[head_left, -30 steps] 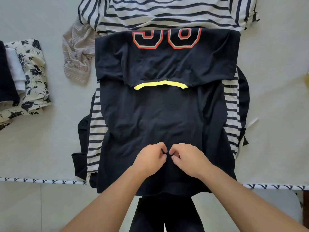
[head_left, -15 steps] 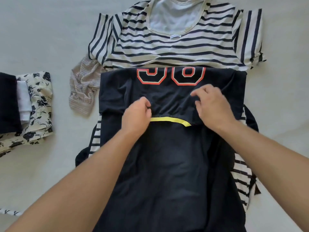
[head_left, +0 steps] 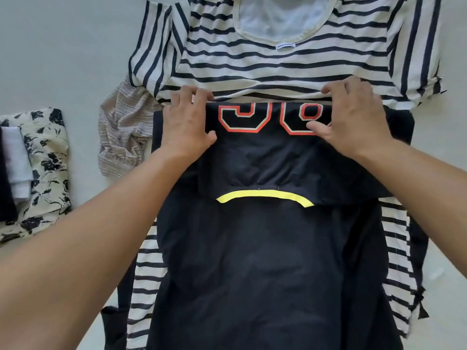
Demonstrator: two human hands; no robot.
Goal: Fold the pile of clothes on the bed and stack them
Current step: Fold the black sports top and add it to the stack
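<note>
Left hand and right hand pinch the black jersey's far folded edge. It lies on a striped T-shirt.

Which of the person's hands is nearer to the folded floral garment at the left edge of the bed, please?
Left. The left hand grips the black jersey's far fold on the side toward the floral garment; the right hand grips it farther away.

Pale bed — striped shirt, beige top, folded stack on it.
</note>
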